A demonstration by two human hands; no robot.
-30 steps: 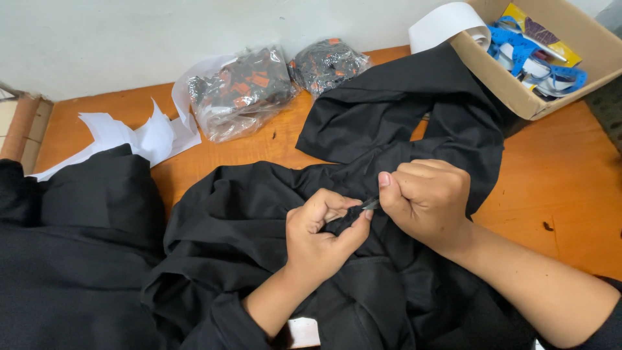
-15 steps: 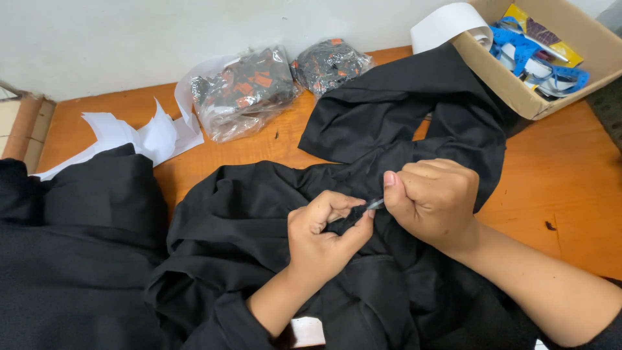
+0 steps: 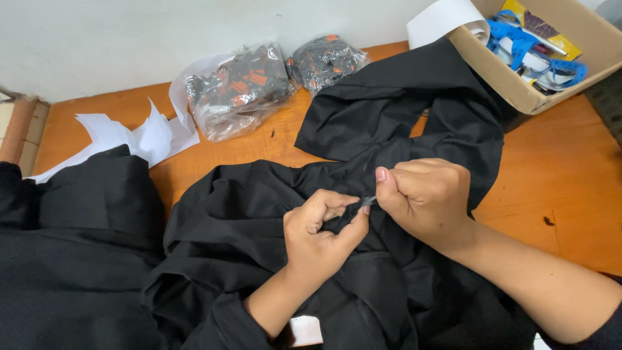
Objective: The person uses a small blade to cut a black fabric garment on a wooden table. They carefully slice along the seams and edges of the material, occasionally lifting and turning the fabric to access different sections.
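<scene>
Left grip [image 3: 324,230] pinches black cloth [image 3: 246,220]; right grip [image 3: 424,194] closed on small tool [image 3: 369,201] just beside. Work midway; bags [image 3: 240,91] beyond.

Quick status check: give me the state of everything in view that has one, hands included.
left hand: closed, pinching a fold of the black garment
right hand: fisted, gripping a small dark tool at that fold
black garment: crumpled, spread across the table
cardboard box: open, filled with blue items
plastic bags: full, lying flat
white paper sheets: loose, overlapping
paper roll: partly unrolled
</scene>
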